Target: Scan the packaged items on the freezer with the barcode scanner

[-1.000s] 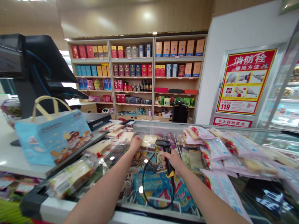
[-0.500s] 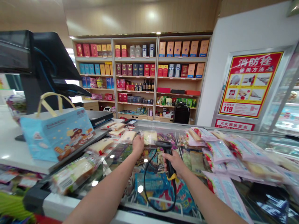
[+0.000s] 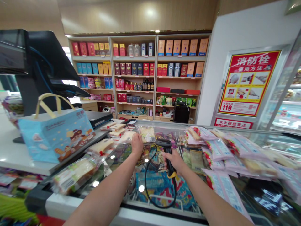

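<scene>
My right hand (image 3: 172, 161) is wrapped around the handle of a black barcode scanner (image 3: 168, 157) with a yellow accent; its head points away from me over the glass. A black cable loops down below it. My left hand (image 3: 137, 144) is closed at the near left edge of a clear-wrapped sandwich (image 3: 147, 134), its fingertips hidden from me. Just left of that hand lies another wrapped sandwich (image 3: 127, 137). More wrapped sandwiches (image 3: 101, 146) line the left side of the glass-topped case (image 3: 122, 216).
Pink-and-blue bread packs (image 3: 219, 149) are piled on the right of the glass. On the left counter stand a blue paper bag (image 3: 57, 135) and a black checkout terminal (image 3: 44, 62). Shelves of boxed goods (image 3: 134, 69) and a red fire-hydrant sign (image 3: 249, 83) are behind.
The wrapped sandwich by my left hand has shifted slightly left and away, with its wrapper now showing behind the hand. The scanner stays in my right hand. The whole view has shifted slightly.
</scene>
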The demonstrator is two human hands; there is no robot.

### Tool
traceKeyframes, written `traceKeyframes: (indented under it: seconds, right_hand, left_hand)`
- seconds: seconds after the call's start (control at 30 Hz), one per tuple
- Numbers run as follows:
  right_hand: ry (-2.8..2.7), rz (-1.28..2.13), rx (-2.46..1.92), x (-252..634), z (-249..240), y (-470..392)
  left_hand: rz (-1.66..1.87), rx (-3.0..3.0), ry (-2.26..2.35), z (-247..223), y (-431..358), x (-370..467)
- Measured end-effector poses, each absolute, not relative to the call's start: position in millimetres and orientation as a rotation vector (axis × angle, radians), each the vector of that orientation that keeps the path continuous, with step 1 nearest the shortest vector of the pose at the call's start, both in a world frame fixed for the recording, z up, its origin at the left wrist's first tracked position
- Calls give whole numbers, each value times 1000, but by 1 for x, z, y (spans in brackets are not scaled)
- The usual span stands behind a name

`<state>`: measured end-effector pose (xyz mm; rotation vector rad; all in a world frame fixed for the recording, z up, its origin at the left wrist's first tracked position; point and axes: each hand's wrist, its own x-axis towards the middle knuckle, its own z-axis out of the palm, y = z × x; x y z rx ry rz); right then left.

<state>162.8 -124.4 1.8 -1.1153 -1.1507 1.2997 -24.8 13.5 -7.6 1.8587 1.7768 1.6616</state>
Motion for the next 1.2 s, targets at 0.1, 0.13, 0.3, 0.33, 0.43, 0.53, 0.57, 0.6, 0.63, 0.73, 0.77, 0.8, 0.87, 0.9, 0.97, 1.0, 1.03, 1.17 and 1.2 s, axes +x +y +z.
traceKeyframes:
  seconds: [0.1, 0.13, 0.3, 0.33, 0.43, 0.53, 0.57, 0.6, 0.63, 0.73, 0.77, 0.8, 0.87, 0.9, 0.97, 1.0, 1.03, 1.17, 1.2]
  right_hand:
    - [-1146, 1308, -1123, 163, 2, -126]
    - [-1149, 1309, -1122, 163, 2, -126]
    - [-1162, 1313, -1133, 163, 2, -126]
    - [-1162, 1313, -1131, 163, 2, -125]
    - [-1151, 1300, -1118, 162, 2, -125]
    - [-1153, 1295, -1118, 162, 3, -126]
    - [-1157, 1297, -1119, 161, 3, -126]
    - [-1158, 1299, -1121, 161, 3, -126]
    - [-1157, 1299, -1124, 161, 4, -126]
    - [-1156, 1291, -1129, 160, 5, -127]
    - [-1157, 1287, -1127, 160, 6, -127]
    - [-1157, 1285, -1124, 160, 7, -128]
    - [-1136, 1281, -1110, 160, 12, -128]
    - [-1115, 1278, -1102, 161, 15, -129]
    - [-1062, 1262, -1085, 166, 24, -130]
    - [-1036, 1252, -1081, 169, 30, -131]
    - [-1015, 1241, -1081, 173, 36, -133]
    - [-976, 1147, -1088, 198, 62, -147]
    - [-968, 1113, -1089, 206, 67, -152]
  left_hand:
    - [1577, 1864, 1837, -5, 10, -24]
    - [1563, 1860, 1849, -4, 8, -24]
    - [1543, 1857, 1850, -2, 6, -22]
    - [1538, 1860, 1849, -1, 6, -22]
    - [1518, 1867, 1854, -1, 5, -21]
    - [1501, 1871, 1864, -1, 4, -21]
    - [1499, 1875, 1864, -1, 4, -21]
    - [1499, 1878, 1863, 0, 4, -21]
    - [1502, 1882, 1861, 0, 4, -21]
    - [1523, 1889, 1846, 2, 4, -20]
    - [1529, 1884, 1841, 2, 3, -18]
    - [1531, 1874, 1835, 3, 2, -15]
    - [1510, 1833, 1819, 4, -2, -8]
    - [1488, 1804, 1805, 5, -4, -3]
    - [1447, 1754, 1757, 7, -10, 9]
    - [1430, 1738, 1728, 8, -14, 17]
    - [1416, 1731, 1692, 8, -17, 26]
    - [1317, 1747, 1540, 9, -37, 73]
    - [1276, 1743, 1507, 8, -43, 87]
